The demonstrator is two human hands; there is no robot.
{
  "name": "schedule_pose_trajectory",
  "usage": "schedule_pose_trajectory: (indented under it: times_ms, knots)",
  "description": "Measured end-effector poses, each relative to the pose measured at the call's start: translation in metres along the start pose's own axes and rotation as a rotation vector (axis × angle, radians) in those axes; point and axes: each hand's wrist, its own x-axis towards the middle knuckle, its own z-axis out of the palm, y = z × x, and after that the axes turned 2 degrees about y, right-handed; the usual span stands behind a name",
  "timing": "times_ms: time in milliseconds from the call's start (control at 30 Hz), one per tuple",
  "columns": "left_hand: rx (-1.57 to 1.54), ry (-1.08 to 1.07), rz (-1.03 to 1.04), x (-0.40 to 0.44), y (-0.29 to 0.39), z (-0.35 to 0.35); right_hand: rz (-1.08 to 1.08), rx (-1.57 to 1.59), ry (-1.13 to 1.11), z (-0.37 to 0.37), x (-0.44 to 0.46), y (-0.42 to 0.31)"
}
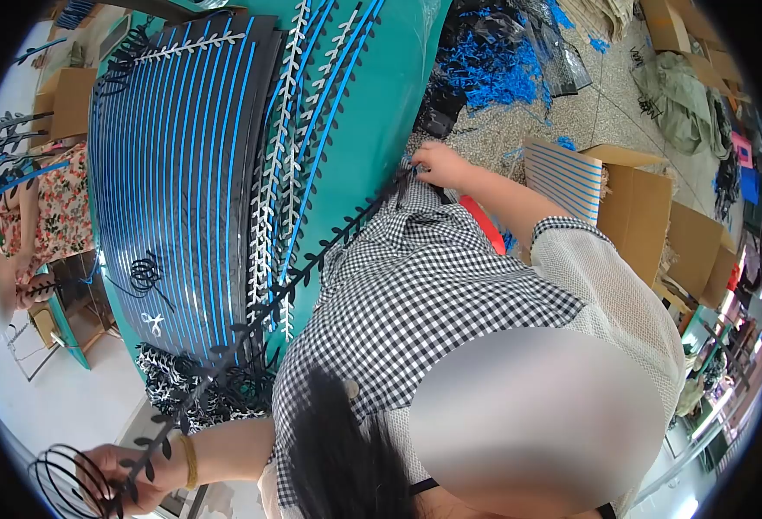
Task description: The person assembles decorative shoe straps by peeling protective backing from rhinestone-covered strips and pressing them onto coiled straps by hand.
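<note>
A long black leaf garland (pixel 311 257) runs slantwise across my checked apron, between my two hands. At the lower left, my left hand (pixel 134 477) is closed around one part of it, and loops of thin black cord (pixel 65 484) stick out past the fingers. My right hand (pixel 440 164), by the table's edge, pinches the other end of the garland. Beside the garland, a stack of black sheets with blue lines (pixel 182 173) lies on the green table (pixel 363 112). Loose grey and black leaf strips (pixel 299 130), some blue-edged, lie along the stack.
A tangled heap of leaf strips (pixel 195 394) sits at the table's near corner. Across the table, another person in a floral dress (pixel 61 203) handles a dark leaf strip. Blue scraps (pixel 493 69) cover black plastic on the floor. Cardboard boxes (pixel 632 208) stand on my right.
</note>
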Motion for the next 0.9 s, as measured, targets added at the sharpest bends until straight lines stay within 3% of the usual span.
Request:
schedule_pose_trajectory:
  times_ms: [100,233,333,367,433,500,633,733,867,900]
  knots:
    - [-0.021,0.001,-0.117,0.0,0.023,-0.001,0.069,0.001,0.155,-0.006,-0.005,-0.009]
    - [0.071,-0.279,-0.056,-0.018,0.026,-0.024,0.303,0.09,0.306,-0.011,-0.01,-0.021]
    - [0.041,0.066,0.011,-0.014,0.058,-0.045,0.255,0.12,0.386,-0.006,-0.008,-0.02]
    - [0.162,0.046,0.106,-0.021,0.061,-0.058,0.219,0.102,0.409,-0.004,-0.007,-0.02]
    - [0.314,0.117,0.075,-0.041,0.038,-0.064,0.157,0.051,0.449,0.0,-0.004,-0.018]
    - [0.402,0.114,-0.07,-0.051,0.04,-0.089,0.099,-0.014,0.487,0.004,0.001,-0.012]
    - [0.349,0.064,-0.277,-0.068,0.061,-0.138,0.246,0.019,0.513,0.006,0.004,-0.01]
    - [0.366,0.111,-0.189,-0.079,0.071,-0.143,0.476,0.16,0.553,0.007,0.004,-0.004]
    - [0.279,-0.069,-0.334,-0.088,0.072,-0.131,0.711,0.227,0.62,0.01,0.008,0.005]
    - [0.356,-0.034,-0.291,-0.09,0.074,-0.131,0.779,0.302,0.611,0.01,0.01,0.007]
